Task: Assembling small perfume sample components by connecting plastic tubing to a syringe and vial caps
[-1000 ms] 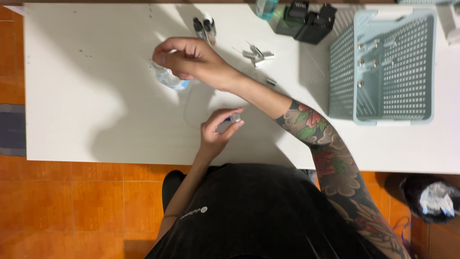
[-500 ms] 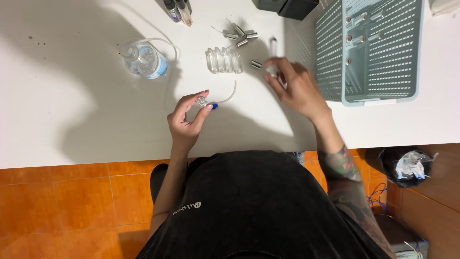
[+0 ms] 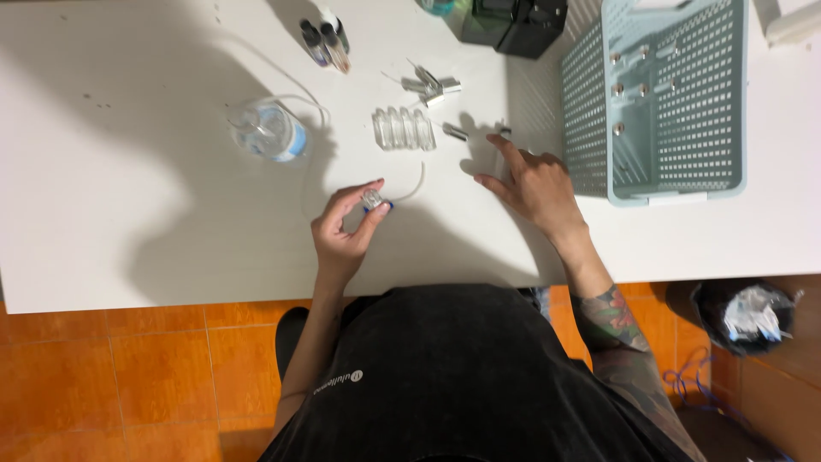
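Note:
My left hand [image 3: 344, 233] pinches a small clear glass vial [image 3: 372, 199] between thumb and fingers, low over the white table [image 3: 128, 214]. A thin clear tube [image 3: 412, 184] curves away from the vial. My right hand [image 3: 532, 181] rests on the table, fingers spread, its index fingertip by a small metal cap [image 3: 505, 132]. A row of clear empty vials [image 3: 403, 129] lies between the hands, further back. A clear bottle with a blue label [image 3: 272, 130] lies on its side at the left, tubing looped around it.
A pale blue perforated basket [image 3: 658, 103] at the right holds several small capped vials. Loose metal sprayer parts [image 3: 432, 85] and dark-capped small bottles [image 3: 325, 38] lie at the back. A black box [image 3: 513, 21] stands at the top edge. A bin with a bag [image 3: 748, 312] stands on the orange tiled floor.
My right hand left the bottle at the left, swept across to the right and settled flat near the basket. The left hand keeps the vial.

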